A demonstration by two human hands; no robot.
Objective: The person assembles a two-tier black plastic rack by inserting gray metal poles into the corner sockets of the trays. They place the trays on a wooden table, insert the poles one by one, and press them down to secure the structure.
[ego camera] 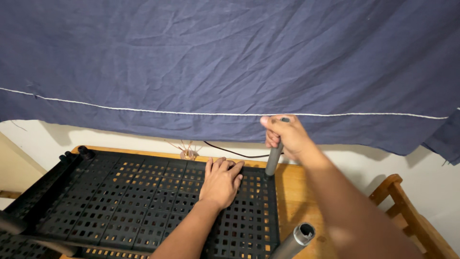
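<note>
Seating a grey pole [273, 162] into the far right corner of the black perforated shelf [120, 201]. Right hand [286, 136] is wrapped around the pole's top end, fingers curled tight in a fist grip, thumb over the tip. Left hand [221, 182] lies flat on the shelf just left of that corner, fingers together and pressed down, pinching nothing.

The pole stands nearly upright, with a slight lean; its foot meets the shelf corner, but I cannot tell how far it sits in the socket.

To do this well, in my judgement: keep the flat hand near the socket so the shelf doesn't flex or slide on the wooden table [297, 201]. Straighten the pole before loading it; push along its axis, with a slight twist if it binds. Don't force it while it leans.

A second grey pole [293, 242] stands at the near right corner, open end up. Black corner sockets [82, 152] show at the far left. The dark blue cloth [230, 62] hangs just behind the right hand, so watch for snagging.
</note>
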